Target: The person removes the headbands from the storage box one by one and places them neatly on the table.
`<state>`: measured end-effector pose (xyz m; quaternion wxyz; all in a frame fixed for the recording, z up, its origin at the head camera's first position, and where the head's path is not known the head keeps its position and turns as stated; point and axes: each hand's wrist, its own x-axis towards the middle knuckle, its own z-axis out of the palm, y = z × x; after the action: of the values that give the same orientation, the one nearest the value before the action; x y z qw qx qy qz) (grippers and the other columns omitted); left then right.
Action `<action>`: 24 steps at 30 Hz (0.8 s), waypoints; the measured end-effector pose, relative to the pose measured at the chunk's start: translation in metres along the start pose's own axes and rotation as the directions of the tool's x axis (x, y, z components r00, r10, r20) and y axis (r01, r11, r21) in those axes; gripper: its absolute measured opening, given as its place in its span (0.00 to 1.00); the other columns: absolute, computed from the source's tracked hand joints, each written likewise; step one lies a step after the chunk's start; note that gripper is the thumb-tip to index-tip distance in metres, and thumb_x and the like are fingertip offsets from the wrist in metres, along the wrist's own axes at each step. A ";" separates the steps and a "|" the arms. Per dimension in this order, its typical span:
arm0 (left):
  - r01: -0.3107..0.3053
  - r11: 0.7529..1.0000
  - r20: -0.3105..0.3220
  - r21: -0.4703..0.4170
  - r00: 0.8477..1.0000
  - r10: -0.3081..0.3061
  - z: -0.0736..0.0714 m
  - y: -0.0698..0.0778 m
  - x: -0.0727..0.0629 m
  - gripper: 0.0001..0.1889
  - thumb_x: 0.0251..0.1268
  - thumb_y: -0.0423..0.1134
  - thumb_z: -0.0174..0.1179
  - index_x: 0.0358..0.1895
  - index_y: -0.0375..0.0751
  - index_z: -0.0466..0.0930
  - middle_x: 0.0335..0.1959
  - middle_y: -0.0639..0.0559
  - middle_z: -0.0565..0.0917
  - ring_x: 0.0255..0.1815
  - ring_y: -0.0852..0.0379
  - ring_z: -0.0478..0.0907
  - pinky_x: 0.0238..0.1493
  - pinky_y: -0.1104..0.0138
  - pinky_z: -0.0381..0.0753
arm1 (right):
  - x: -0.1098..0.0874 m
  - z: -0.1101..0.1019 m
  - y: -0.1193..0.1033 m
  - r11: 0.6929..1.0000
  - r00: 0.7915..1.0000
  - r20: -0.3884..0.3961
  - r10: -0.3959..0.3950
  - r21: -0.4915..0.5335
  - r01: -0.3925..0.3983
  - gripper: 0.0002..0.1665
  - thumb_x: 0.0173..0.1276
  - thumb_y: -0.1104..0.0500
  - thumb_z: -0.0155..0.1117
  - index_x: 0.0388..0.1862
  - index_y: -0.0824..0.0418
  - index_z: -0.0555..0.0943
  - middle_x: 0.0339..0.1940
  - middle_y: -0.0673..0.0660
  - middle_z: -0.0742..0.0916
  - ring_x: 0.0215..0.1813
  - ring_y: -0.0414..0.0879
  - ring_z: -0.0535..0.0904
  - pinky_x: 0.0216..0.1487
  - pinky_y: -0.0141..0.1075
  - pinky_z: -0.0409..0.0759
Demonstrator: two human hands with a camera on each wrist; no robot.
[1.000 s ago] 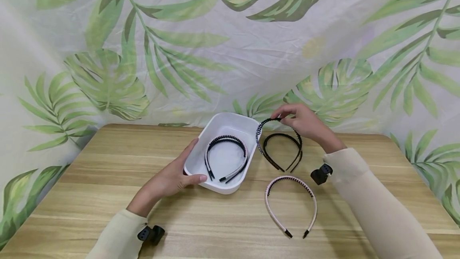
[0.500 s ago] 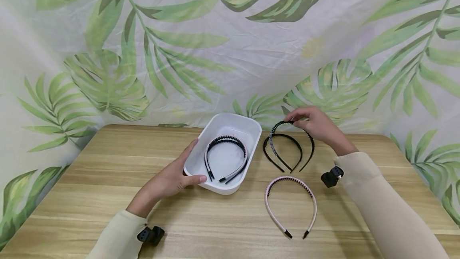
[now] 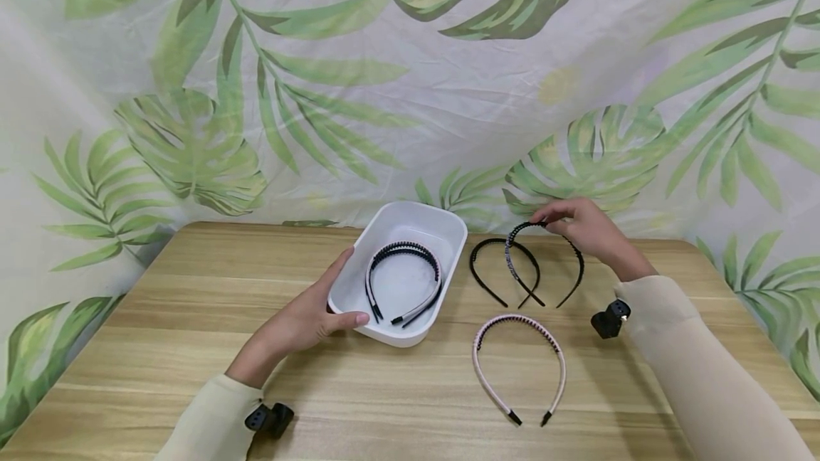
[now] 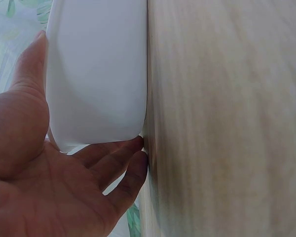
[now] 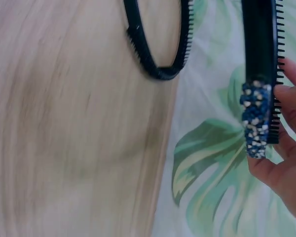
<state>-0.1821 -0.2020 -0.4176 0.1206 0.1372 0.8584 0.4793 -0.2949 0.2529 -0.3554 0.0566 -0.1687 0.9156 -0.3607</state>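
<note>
A black toothed headband with a blue-and-silver beaded stretch (image 5: 256, 118) hangs upright from my right hand (image 3: 589, 232), pinched at its top between thumb and fingers. Its left leg overlaps a plain black headband (image 3: 474, 274) in the head view. My left hand (image 3: 302, 320) grips the white plastic box (image 3: 392, 337) at its near-left corner, thumb at the rim and fingers along the outer side. Inside the box lie a pale pink headband (image 3: 369, 282) and at least one black headband, overlapping. Closer to me, another pale pink headband (image 3: 476, 358) lies with its ends toward me.
Everything stands on a wood-grain table (image 3: 192, 290). A leaf-printed cloth (image 3: 359, 105) hangs right behind the table's back edge, close to the right hand. Black camera mounts (image 3: 611, 319) sit at both wrists.
My right hand has carried the beaded headband rightward, away from the box rim and partly past the plain black headband. The left hand and the box have stayed in place.
</note>
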 end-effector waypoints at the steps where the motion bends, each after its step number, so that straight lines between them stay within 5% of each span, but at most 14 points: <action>1: 0.003 1.000 -0.002 -0.003 1.000 -0.003 0.000 0.000 0.000 0.60 0.66 0.46 0.74 0.88 0.49 0.35 0.85 0.35 0.53 0.72 0.39 0.68 0.75 0.43 0.61 | -0.001 -0.001 0.002 1.000 1.000 0.000 0.006 -0.002 -0.006 0.16 0.80 0.66 0.57 0.59 0.62 0.87 0.66 0.65 0.84 0.64 0.59 0.78 0.57 0.51 0.78; 10: 0.000 1.000 0.000 -0.004 1.000 0.000 -0.001 -0.001 0.000 0.60 0.66 0.47 0.74 0.88 0.49 0.34 0.86 0.36 0.52 0.74 0.39 0.67 0.76 0.42 0.59 | -0.005 -0.006 0.016 1.000 1.000 -0.005 0.019 -0.018 -0.019 0.18 0.79 0.68 0.56 0.61 0.63 0.87 0.64 0.67 0.85 0.63 0.60 0.79 0.58 0.53 0.80; 18: 0.003 1.000 0.002 -0.014 1.000 -0.003 -0.001 0.002 -0.001 0.60 0.67 0.44 0.73 0.88 0.49 0.33 0.87 0.37 0.49 0.77 0.38 0.64 0.77 0.42 0.58 | -0.005 -0.006 0.030 0.998 0.999 0.006 0.053 -0.035 -0.053 0.19 0.78 0.69 0.56 0.60 0.63 0.87 0.63 0.67 0.85 0.56 0.57 0.79 0.44 0.40 0.76; 24: 0.012 1.000 0.002 -0.012 1.000 -0.012 -0.001 0.002 -0.001 0.60 0.67 0.43 0.73 0.87 0.48 0.33 0.87 0.37 0.49 0.79 0.37 0.60 0.78 0.41 0.56 | -0.007 -0.003 0.040 0.996 0.996 0.013 0.086 -0.035 -0.085 0.19 0.79 0.69 0.55 0.61 0.64 0.86 0.62 0.68 0.85 0.53 0.54 0.77 0.42 0.40 0.74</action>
<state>-0.1810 -0.2021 -0.4158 0.1251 0.1318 0.8562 0.4836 -0.2999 0.2846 -0.3801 0.0760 -0.1330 0.9275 -0.3410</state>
